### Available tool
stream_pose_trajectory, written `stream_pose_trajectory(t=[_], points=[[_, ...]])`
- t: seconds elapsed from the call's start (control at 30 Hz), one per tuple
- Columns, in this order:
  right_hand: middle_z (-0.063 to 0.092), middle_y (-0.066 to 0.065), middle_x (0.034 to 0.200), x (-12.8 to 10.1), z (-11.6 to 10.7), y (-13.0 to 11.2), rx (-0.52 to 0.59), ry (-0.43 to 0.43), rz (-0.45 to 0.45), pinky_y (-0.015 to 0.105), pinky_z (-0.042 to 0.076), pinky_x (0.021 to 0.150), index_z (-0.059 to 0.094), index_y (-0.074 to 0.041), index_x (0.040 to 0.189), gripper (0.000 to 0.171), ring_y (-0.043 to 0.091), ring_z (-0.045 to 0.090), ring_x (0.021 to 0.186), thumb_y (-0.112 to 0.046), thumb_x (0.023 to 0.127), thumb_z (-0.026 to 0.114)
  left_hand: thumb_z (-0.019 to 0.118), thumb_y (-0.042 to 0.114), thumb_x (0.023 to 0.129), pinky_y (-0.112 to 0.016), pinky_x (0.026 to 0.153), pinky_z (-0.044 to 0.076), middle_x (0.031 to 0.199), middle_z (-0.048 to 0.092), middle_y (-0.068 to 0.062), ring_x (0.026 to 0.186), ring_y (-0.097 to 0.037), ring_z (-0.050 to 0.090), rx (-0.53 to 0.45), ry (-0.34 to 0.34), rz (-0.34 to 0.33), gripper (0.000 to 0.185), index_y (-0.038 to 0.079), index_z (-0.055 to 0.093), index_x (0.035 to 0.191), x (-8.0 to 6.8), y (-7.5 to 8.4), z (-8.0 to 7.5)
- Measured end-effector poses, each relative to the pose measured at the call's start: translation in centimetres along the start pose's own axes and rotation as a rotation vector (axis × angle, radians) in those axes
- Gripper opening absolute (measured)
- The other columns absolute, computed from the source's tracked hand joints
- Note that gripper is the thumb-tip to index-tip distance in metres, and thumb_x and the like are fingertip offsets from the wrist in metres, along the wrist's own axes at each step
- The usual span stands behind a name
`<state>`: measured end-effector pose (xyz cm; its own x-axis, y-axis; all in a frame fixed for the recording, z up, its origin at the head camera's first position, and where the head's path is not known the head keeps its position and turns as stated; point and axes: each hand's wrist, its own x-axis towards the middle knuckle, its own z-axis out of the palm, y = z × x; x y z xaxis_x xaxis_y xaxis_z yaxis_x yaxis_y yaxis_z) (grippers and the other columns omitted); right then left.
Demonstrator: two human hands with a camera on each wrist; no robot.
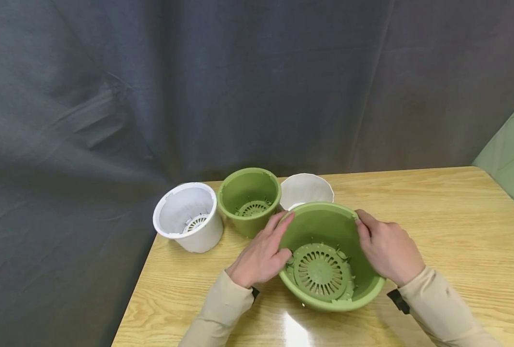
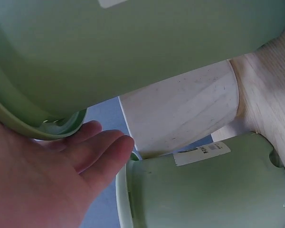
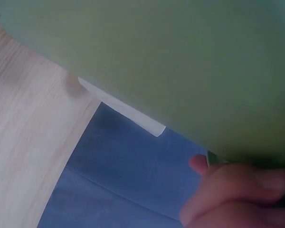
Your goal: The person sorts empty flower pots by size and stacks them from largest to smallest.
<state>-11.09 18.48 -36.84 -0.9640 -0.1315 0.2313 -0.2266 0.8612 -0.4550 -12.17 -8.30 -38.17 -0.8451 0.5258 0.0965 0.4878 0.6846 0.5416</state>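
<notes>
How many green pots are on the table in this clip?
2. A large green pot sits near the front, held between the left hand and right hand; a smaller green pot stands behind it to the left. None look hidden.

Matt plastic pots (image 1: pixel 329 255) on a glossy wooden table (image 1: pixel 448 226).
</notes>
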Motion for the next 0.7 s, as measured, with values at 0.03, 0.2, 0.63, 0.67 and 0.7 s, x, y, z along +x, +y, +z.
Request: stream_pose_trajectory(t=[0.03,0.2,0.63,0.67,0.7], points=[[0.061,0.021,0.069,-0.01,-0.01,-0.01,-0.007,-0.001,0.003,0.045,0.050,0.045,0.056,0.001,0.131,0.041,0.022,0.055,0.052,-0.023,0.102,0.039,0.046,0.020,0.085,-0.045,0.116,0.035,0.160,0.019,-0.005,0.139,-0.028,0.038,-0.001,0.004,0.003,0.076,0.018,0.017,0.156,0.00,0.00,0.01],[0.057,0.015,0.062,-0.01,-0.09,-0.11,-0.030,-0.032,0.039,0.035,0.043,0.036,0.054,-0.002,0.134,0.044,0.022,0.055,0.050,-0.027,0.103,0.036,0.045,0.018,0.085,-0.044,0.115,0.036,0.158,0.024,-0.006,0.139,-0.027,0.039,0.001,0.030,0.012,0.074,0.017,0.020,0.155,-0.09,0.00,0.03],[0.060,0.021,0.064,-0.22,-0.30,-0.27,-0.089,-0.051,0.078,0.031,0.037,0.032,0.051,-0.007,0.139,0.048,0.019,0.051,0.044,-0.034,0.103,0.032,0.048,0.018,0.089,-0.042,0.115,0.036,0.151,0.038,-0.008,0.136,-0.025,0.044,0.062,0.136,0.047,0.062,0.011,0.035,0.149,-0.27,0.07,-0.27],[0.059,0.019,0.061,-0.25,-0.32,-0.30,-0.093,-0.049,0.077,0.031,0.036,0.032,0.051,-0.007,0.139,0.049,0.018,0.050,0.043,-0.034,0.103,0.032,0.049,0.017,0.089,-0.042,0.115,0.036,0.151,0.040,-0.008,0.136,-0.025,0.043,0.067,0.158,0.052,0.060,0.010,0.037,0.148,-0.25,0.06,-0.36],[0.057,0.017,0.059,-0.29,-0.32,-0.34,-0.098,-0.046,0.076,0.031,0.036,0.032,0.051,-0.007,0.139,0.049,0.018,0.049,0.043,-0.034,0.103,0.033,0.049,0.016,0.089,-0.041,0.115,0.036,0.149,0.042,-0.008,0.136,-0.025,0.044,0.070,0.184,0.059,0.058,0.009,0.040,0.146,-0.21,0.05,-0.49]])
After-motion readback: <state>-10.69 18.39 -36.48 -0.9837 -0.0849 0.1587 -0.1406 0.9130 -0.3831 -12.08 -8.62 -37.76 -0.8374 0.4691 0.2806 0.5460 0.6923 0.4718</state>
